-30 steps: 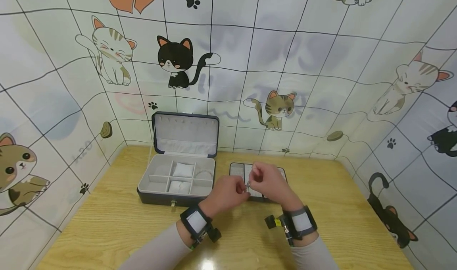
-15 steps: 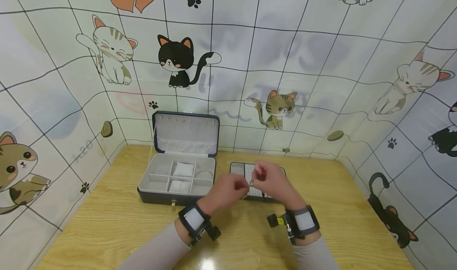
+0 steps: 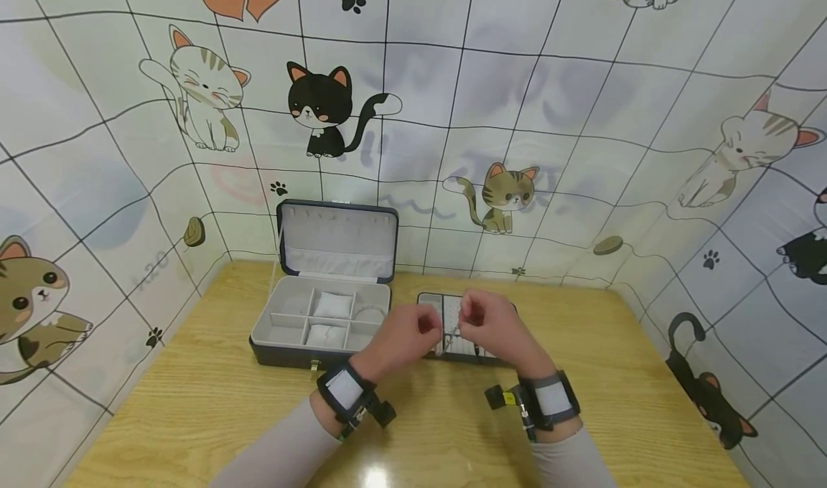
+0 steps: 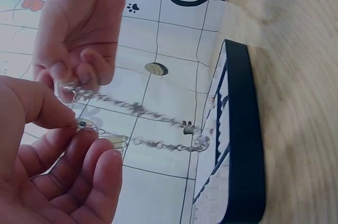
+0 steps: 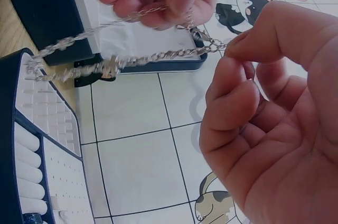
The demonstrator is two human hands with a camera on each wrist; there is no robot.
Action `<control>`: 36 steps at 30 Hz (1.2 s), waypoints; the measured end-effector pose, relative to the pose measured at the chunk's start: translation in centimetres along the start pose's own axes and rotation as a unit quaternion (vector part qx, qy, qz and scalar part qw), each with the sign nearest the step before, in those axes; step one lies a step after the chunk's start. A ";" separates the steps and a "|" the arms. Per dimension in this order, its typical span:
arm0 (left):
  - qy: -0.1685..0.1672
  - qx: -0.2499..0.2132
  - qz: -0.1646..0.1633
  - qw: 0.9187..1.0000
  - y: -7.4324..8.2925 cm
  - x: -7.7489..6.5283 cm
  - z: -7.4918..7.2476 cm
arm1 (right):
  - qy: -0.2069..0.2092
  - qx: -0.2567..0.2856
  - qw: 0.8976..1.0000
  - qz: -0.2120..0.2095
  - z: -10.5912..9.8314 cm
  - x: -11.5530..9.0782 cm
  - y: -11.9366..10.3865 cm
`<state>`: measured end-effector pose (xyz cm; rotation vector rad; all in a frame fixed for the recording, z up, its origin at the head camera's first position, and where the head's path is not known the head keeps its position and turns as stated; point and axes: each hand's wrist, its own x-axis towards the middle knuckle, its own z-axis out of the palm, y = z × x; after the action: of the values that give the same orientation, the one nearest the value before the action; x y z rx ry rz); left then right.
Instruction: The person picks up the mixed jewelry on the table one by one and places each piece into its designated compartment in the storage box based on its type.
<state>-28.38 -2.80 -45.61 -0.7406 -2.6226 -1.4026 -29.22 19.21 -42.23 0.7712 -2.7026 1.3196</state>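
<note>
A silver chain bracelet (image 5: 111, 65) hangs in a loop between my two hands, a round clear charm (image 4: 202, 142) at its low point. My left hand (image 3: 402, 339) pinches one end between thumb and fingertips. The other end, with small linking rings (image 5: 215, 46), is pinched by thumb and forefinger of my right hand (image 3: 496, 331). In the wrist views the two ends are close but apart. Below lies a dark-edged jewelry tray (image 3: 431, 300), partly hidden by both hands. It has white ring rolls (image 5: 29, 174) and pale lined sections.
To the left stands an open dark jewelry box (image 3: 284, 355) with its lid raised. White cushions (image 3: 334, 306) fill two of its compartments, and a bracelet-like ring (image 3: 370, 314) lies in another. A cat-printed cloth (image 3: 420, 115) closes in the back and sides of the wooden table (image 3: 174, 402).
My left hand has drawn slightly left and up, away from the right hand, which has shifted only a little. The bracelet now shows more plainly, hanging between them.
</note>
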 end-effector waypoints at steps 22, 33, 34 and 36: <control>0.095 0.086 0.054 0.990 0.1 0.1 -1.9 | -0.011 -0.001 1.000 0.001 1.3 0.3 0.0; 0.138 0.036 0.107 0.984 -0.2 0.2 -3.8 | 0.077 0.049 0.996 0.023 3.1 0.5 -0.2; 0.141 0.037 0.111 0.983 -0.2 0.2 -4.0 | 0.085 0.048 0.995 0.029 3.1 0.5 -0.3; 0.148 0.040 0.114 0.982 -0.3 0.3 -4.5 | 0.096 0.048 0.994 0.034 3.2 0.5 -0.5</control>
<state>-29.50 -6.41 -43.21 -0.7299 -2.2727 -1.2298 -28.92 16.39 -43.77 0.5322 -2.5523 1.4650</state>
